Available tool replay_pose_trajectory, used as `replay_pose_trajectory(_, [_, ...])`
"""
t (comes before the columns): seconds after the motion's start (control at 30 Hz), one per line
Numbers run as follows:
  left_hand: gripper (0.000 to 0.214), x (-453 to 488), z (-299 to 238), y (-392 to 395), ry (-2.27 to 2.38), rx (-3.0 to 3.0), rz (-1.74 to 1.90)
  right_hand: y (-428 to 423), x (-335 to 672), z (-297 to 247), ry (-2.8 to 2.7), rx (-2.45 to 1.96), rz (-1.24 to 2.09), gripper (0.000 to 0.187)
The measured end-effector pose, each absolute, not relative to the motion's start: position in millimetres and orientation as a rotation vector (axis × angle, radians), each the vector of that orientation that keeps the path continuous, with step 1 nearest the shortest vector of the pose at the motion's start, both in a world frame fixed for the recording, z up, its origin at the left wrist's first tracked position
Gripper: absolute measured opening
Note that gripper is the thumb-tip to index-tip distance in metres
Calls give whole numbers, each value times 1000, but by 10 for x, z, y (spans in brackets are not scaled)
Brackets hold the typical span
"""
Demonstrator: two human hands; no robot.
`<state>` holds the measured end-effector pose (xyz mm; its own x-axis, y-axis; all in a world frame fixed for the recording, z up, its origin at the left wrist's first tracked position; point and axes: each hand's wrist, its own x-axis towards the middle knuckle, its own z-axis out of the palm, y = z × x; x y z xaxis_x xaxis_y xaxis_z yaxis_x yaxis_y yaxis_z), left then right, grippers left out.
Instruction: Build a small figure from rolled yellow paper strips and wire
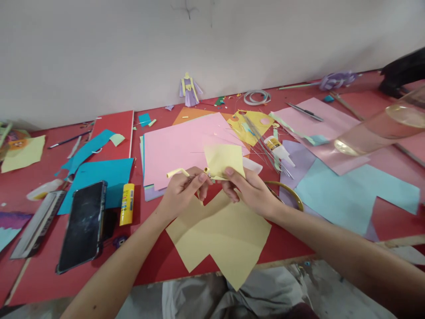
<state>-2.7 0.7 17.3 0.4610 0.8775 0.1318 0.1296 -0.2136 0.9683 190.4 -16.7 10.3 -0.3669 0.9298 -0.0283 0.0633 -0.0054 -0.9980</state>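
Note:
My right hand [250, 188] is closed on a piece of pale yellow paper [224, 157], thumb on its face and fingers behind. Beside it, my left hand [184, 188] pinches a small piece of rolled yellow paper [177, 172] that seems to have thin wire in it; one rolled end sticks out over the knuckles. A tiny curled tip [206, 170] shows between the two hands, close to the paper's lower left corner. Below both hands lies a larger yellow sheet [219, 235] with notches cut from it. Fingers hide how the small pieces join.
Pink sheets [179, 141] lie behind my hands. A phone [83, 226], a glue stick [127, 204] and a cutter [38, 226] are on the left. A glue bottle [279, 148], scissors [292, 192], a craft knife [305, 111] and a clear bottle [381, 124] are on the right. A paper doll [190, 91] leans on the wall.

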Motion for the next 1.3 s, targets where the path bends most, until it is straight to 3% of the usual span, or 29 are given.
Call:
replay_pose_trajectory(0.4, [44, 23, 144, -18, 860, 1561, 783, -155, 1880, 114, -1504, -1089, 1523, 49])
replay_pose_trajectory(0.57, [47, 17, 167, -6, 859, 1629, 786, -171, 1878, 109, -1527, -983, 1546, 33])
replay_pose_trajectory(0.63, [44, 9, 160, -1, 868, 1643, 787, -173, 1878, 107, -1534, -1003, 1517, 28])
replay_pose_trajectory(0.83, [25, 26, 145, -7, 951, 1636, 761, -160, 1879, 99, -1610, -1035, 1506, 37])
replay_pose_trajectory(1.2, [22, -4, 158, -20, 966, 1552, 880, -141, 1924, 174, -1563, -866, 1683, 39])
replay_pose_trajectory(1.3, [22, -12, 157, -6, 924, 1528, 868, -112, 1932, 144, -1466, -969, 1597, 44])
